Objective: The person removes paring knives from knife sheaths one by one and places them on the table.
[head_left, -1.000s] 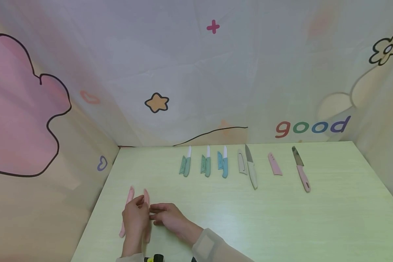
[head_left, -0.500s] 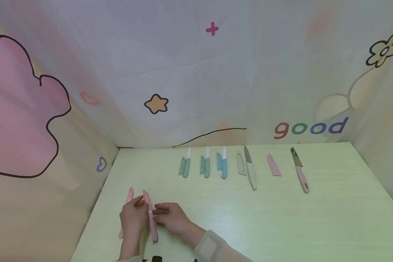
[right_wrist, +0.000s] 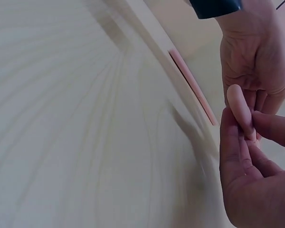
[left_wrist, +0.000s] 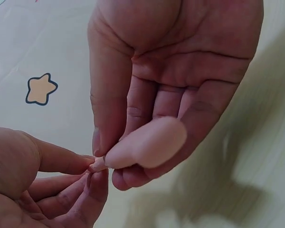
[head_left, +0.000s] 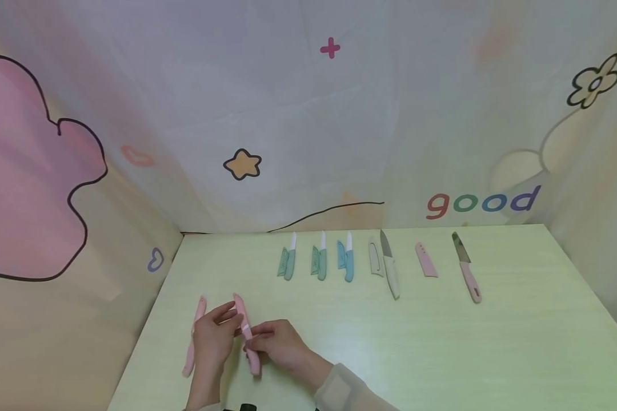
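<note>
A pink knife is held above the table by both hands, its blade end covered by a pink sheath. A thin white band shows where handle and sheath meet. My left hand pinches the sheath part between thumb and fingers. The right hand grips the handle; the handle's rounded butt faces the camera in the left wrist view. To the left, partly behind my left hand, lies a second sheathed pink knife, also seen as a pink strip in the right wrist view.
Along the back edge lie two green knives, a blue knife and a white knife, each beside its sheath. A pink sheath and a larger pink knife lie farther right. A patterned cloth stands behind the table.
The held pink knife has swung from nearly straight to slanting and moved right. A white band has appeared at its middle. The right hand's fingers have closed round the handle.
</note>
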Motion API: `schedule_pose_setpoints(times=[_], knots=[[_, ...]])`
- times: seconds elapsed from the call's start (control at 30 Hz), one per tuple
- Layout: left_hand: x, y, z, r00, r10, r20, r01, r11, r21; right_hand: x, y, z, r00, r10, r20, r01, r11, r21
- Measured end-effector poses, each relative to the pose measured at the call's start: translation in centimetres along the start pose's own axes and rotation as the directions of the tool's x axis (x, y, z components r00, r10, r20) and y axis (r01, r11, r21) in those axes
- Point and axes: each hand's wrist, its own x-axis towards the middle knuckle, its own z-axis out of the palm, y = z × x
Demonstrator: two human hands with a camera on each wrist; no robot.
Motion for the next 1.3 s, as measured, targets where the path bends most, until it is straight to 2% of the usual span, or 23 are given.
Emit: schedule_pose_setpoints(times=[0.2,0.43,0.9,1.1,1.3], knots=[[-0.3,0.2,1.0,0.999,0.003,0.039,-0.001,0.999,-0.039,-0.9,-0.4,-1.5,1.000,-0.003,0.020,0.002,0.999,0.037],[-0.8,0.4,2.4,0.994,-0.020,0.104,0.028,0.997,-0.076,-1.7,0.1,-3.6,0.998,-0.021,0.054,0.017,0.997,0.078],[-1.4,0.9,5.2,0.982,0.013,0.190,0.013,0.991,-0.131,-3.4,0.2,-6.9,0.999,-0.043,0.028,0.042,0.997,0.059],[-1.6,1.1,6.1,0.968,0.019,0.250,0.023,0.986,-0.167,-4.2,0.4,-8.1,0.998,-0.052,0.021,0.051,0.997,0.058],[-1.6,1.2,7.0,0.958,0.022,0.287,0.034,0.981,-0.191,-5.1,0.2,-8.9,0.999,-0.050,-0.023,0.050,0.998,0.028]])
